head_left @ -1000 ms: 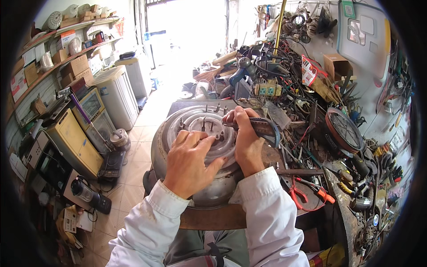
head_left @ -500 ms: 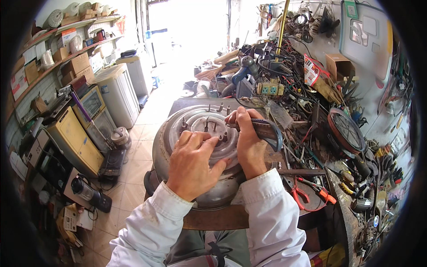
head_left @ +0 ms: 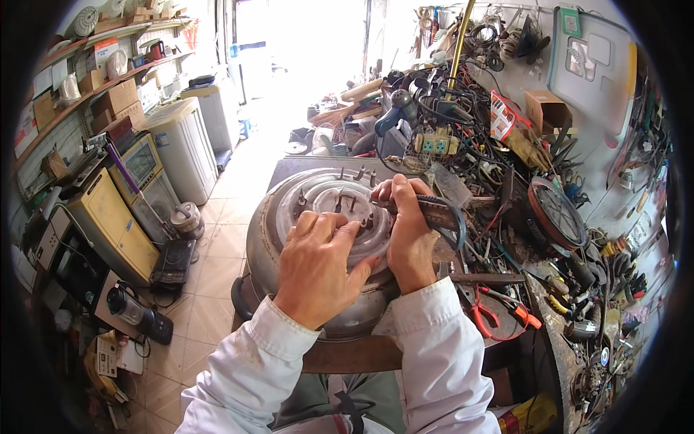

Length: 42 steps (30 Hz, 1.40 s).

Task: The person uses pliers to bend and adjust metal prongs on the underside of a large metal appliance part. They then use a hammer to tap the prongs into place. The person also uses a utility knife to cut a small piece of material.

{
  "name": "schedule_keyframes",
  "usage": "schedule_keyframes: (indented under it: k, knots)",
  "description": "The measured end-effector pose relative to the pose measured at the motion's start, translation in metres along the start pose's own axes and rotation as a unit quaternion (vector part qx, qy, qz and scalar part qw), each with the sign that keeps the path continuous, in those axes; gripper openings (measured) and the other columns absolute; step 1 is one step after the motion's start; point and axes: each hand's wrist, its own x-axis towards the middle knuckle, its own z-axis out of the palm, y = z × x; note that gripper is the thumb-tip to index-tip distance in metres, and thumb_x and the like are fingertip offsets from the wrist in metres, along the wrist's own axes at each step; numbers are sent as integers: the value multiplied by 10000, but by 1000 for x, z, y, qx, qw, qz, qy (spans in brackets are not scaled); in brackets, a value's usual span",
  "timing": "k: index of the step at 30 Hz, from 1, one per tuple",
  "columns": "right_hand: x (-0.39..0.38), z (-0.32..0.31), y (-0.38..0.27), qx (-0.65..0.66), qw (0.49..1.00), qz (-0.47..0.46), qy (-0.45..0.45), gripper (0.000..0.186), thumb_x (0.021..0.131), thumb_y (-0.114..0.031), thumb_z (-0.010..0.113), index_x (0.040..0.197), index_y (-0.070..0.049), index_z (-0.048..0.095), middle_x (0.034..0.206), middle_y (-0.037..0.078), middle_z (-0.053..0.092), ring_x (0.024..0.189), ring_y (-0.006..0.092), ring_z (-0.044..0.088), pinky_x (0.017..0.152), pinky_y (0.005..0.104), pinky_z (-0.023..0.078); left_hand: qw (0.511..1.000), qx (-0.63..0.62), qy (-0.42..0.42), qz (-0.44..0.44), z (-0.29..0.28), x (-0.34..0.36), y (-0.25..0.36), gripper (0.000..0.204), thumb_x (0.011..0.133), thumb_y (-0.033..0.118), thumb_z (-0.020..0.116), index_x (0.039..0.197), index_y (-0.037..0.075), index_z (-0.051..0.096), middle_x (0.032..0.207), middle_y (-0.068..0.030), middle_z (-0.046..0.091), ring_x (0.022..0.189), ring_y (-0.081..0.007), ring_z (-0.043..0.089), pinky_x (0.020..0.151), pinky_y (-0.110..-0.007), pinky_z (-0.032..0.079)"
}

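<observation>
A round, worn metal appliance part (head_left: 267, 246) with concentric rings and several upright metal posts (head_left: 340, 202) lies on a board directly in front of me. My left hand (head_left: 318, 264) rests on it left of centre, fingers bent over the rings and thumb spread out to the right; its fingertips touch near the posts. My right hand (head_left: 408, 239) is closed around a dark tool (head_left: 441, 213) with a curved blue handle, held over the right side of the rings. The tool's front end is partly hidden by my fingers, at the right-hand posts.
Red-handled pliers (head_left: 486, 318) and a metal bar (head_left: 484, 278) lie right of the appliance. A tangled heap of cables and tools (head_left: 470, 123) fills the right-hand bench. Appliances (head_left: 181, 152) and shelves (head_left: 108, 61) line the left wall, beside a tiled floor (head_left: 210, 267) and a bright doorway.
My right hand and the tool have shifted slightly down and right, with the handle end lower. My left hand stays on the rings, shifted very slightly rightward in view.
</observation>
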Motion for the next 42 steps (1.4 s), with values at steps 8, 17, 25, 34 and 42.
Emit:
schedule_keyframes:
  k: [8,17,25,34,42]
  knots:
    - [-4,4,-4,7,1000,-6,4,275,1000,-169,579,788,6,597,790,58,637,789,138,602,782,293,483,1000,1,0,1,1,0,0,451,726,234,836,1081,-16,716,1080,-137,669,1043,-319,588,917,-417,483]
    - [-6,10,-11,18,1000,1,19,280,975,-154,568,736,-24,504,746,76,557,764,195,548,805,355,463,1000,11,-6,-6,0,1,0,460,725,250,843,1089,-3,721,1086,-102,671,1062,-286,583,944,-385,478]
    - [-6,1,-3,7,1000,-22,10,292,1002,-174,569,779,11,603,771,64,637,774,136,594,763,294,478,1000,1,-6,-4,-1,0,1,461,723,251,841,1084,-9,718,1076,-126,669,1050,-311,590,928,-408,484]
    - [-4,3,-11,15,1000,4,3,241,987,-153,578,790,-26,524,773,81,585,786,208,599,811,360,489,1000,4,-1,-3,2,0,2,443,741,244,821,1092,-3,710,1090,-121,666,1067,-308,583,937,-412,478]
    - [5,-17,-11,-25,1000,5,-10,287,1023,-241,591,856,-14,645,823,46,679,807,104,592,780,273,470,999,36,10,-35,25,6,26,458,762,234,814,1118,-32,700,1119,-159,667,1082,-331,583,953,-415,478]
